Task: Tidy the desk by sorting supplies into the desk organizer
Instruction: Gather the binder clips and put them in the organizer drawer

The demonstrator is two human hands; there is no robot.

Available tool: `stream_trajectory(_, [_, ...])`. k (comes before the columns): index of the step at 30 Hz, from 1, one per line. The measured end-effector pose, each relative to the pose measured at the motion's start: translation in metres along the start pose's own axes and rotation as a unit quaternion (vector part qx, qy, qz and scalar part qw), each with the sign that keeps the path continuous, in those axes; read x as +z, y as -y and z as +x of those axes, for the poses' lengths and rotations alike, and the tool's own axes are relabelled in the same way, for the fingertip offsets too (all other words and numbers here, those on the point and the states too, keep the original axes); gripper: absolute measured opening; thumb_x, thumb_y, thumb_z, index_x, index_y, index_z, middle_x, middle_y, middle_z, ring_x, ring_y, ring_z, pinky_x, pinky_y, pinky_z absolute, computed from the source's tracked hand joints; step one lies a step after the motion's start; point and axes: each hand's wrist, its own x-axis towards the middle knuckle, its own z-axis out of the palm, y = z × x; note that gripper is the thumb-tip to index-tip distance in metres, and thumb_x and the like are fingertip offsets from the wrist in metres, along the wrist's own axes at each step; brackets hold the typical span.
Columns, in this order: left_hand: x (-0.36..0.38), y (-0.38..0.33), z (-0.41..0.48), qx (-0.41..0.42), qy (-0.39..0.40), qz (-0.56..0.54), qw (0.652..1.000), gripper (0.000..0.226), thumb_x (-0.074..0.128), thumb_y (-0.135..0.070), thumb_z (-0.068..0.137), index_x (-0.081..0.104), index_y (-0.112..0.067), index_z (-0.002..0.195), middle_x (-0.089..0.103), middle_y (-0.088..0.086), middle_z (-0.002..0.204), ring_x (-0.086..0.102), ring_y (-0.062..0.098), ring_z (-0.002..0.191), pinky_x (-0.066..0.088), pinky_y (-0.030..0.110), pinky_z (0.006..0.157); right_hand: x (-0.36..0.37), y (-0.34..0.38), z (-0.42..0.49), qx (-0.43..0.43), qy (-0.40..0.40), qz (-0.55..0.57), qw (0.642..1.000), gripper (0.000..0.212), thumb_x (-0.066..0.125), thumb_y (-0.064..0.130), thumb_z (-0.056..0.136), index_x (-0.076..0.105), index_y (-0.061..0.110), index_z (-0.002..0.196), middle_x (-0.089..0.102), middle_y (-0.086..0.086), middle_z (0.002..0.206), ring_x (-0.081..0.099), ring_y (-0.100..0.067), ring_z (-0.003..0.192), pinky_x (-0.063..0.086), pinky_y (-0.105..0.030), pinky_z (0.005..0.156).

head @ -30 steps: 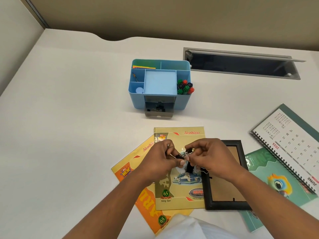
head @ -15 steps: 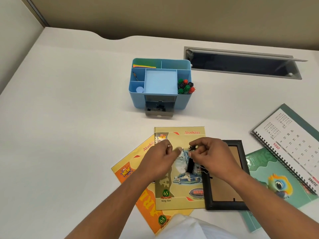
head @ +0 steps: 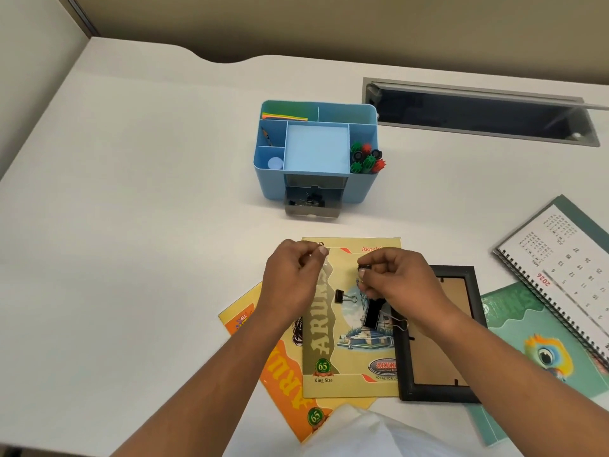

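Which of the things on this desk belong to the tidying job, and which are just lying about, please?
Job: blue organizer, its open drawer holding clips; small binder clip and large binder clip on the top notebook; another black clip pinched by the right hand; left hand, pinch unclear.
Lying about: that notebook, lower notebook, picture frame, calendar, green book.

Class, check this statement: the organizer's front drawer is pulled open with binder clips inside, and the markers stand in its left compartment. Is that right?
Not quite. The head view shows the markers standing in the right compartment of the organizer, not the left. The rest holds: the front drawer is pulled open with binder clips inside.
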Motion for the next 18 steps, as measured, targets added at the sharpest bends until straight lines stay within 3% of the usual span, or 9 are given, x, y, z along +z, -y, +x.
stream_trajectory(4, [-0.003,-0.010,0.007,-0.014,-0.040,-0.092,0.995,0.004,0.071,-0.020,0.088,0.073,-0.020,0.090,0.071,0.006,0.079,0.061,0.008,0.066,0.053,0.027,0.063,0.008,0.015,0.019,0.010,-0.007,0.053,0.998,0.014,0.068,0.000,0.087,0.066,0.007,0.100,0.072,-0.011,0.071,0.070,-0.017,0.065,0.059,-0.025,0.062])
stream_trajectory(8, [-0.007,-0.016,0.025,-0.035,-0.108,-0.139,0.984,0.013,0.080,-0.020,0.079,0.068,-0.019,0.084,0.073,0.004,0.077,0.070,0.015,0.068,0.056,0.029,0.062,0.016,0.033,0.041,0.004,-0.012,0.086,0.996,0.013,0.070,0.000,0.086,0.067,0.006,0.097,0.071,-0.010,0.073,0.070,-0.018,0.069,0.060,-0.028,0.068])
stream_trajectory(13, [-0.012,-0.026,0.047,-0.029,-0.194,-0.127,0.972,0.028,0.081,-0.028,0.078,0.056,-0.017,0.071,0.068,0.006,0.068,0.067,0.015,0.050,0.055,0.031,0.053,0.027,0.053,0.065,-0.015,-0.055,0.099,0.993,0.014,0.069,-0.002,0.085,0.069,0.011,0.089,0.068,-0.007,0.076,0.065,-0.016,0.069,0.059,-0.029,0.071])
stream_trajectory(18, [-0.013,-0.030,0.063,-0.044,-0.188,-0.159,0.968,0.021,0.078,-0.022,0.082,0.057,-0.019,0.081,0.073,0.001,0.074,0.072,0.012,0.059,0.052,0.029,0.058,0.032,0.067,0.075,-0.020,-0.067,0.136,0.988,0.018,0.069,-0.002,0.085,0.068,0.006,0.101,0.070,-0.012,0.083,0.068,-0.017,0.074,0.060,-0.023,0.068])
